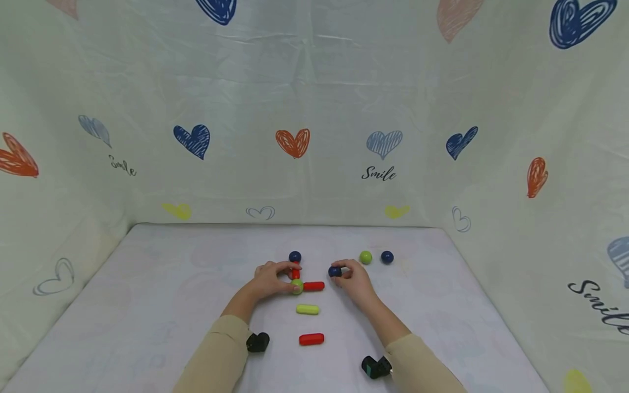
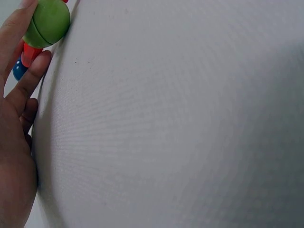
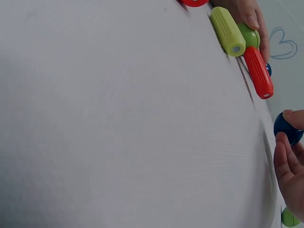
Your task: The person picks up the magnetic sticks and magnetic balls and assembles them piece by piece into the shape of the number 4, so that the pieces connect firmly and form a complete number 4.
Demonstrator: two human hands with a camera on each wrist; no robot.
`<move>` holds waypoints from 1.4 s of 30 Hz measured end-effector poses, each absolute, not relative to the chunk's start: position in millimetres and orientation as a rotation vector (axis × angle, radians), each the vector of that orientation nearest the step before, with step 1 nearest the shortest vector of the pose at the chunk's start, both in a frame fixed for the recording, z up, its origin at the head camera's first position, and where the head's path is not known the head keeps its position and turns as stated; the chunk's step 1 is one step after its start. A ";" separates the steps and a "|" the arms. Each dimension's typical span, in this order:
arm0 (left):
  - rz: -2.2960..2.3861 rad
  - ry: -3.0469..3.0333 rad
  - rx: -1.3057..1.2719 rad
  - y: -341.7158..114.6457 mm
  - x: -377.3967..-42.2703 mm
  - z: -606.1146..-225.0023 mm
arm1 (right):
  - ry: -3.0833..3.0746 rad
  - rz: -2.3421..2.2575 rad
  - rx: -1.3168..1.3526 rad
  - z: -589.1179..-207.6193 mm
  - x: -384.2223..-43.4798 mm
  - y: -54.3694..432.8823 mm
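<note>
My left hand (image 1: pixel 270 279) grips a joined piece: a green ball (image 1: pixel 297 286) with one red rod (image 1: pixel 313 286) pointing right and another red rod (image 1: pixel 296 271) pointing away from me. At the far end of that second rod sits a dark blue ball (image 1: pixel 295 256). Thumb and fingers of my right hand (image 1: pixel 355 281) pinch a separate dark blue ball (image 1: pixel 334 271), a short way right of the free end of the sideways rod. In the right wrist view this held blue ball (image 3: pixel 288 128) stands apart from the rod's tip (image 3: pixel 265 94).
A yellow-green rod (image 1: pixel 307 309) and a loose red rod (image 1: pixel 312 339) lie nearer to me between the forearms. Beyond my right hand rest a loose green ball (image 1: pixel 366 257) and a dark blue ball (image 1: pixel 387 257). A heart-printed cloth (image 1: pixel 339 98) hangs behind the white table (image 1: pixel 147 305).
</note>
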State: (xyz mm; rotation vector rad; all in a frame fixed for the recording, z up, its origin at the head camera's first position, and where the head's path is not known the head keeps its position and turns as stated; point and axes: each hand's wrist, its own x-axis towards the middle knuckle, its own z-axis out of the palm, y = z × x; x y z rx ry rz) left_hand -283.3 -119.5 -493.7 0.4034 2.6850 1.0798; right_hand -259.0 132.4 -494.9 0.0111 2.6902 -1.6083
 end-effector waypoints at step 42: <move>1.072 2.684 0.401 -120.2 -282.5 -492.5 | 2.575 -1.601 -0.096 -499.1 -239.3 131.4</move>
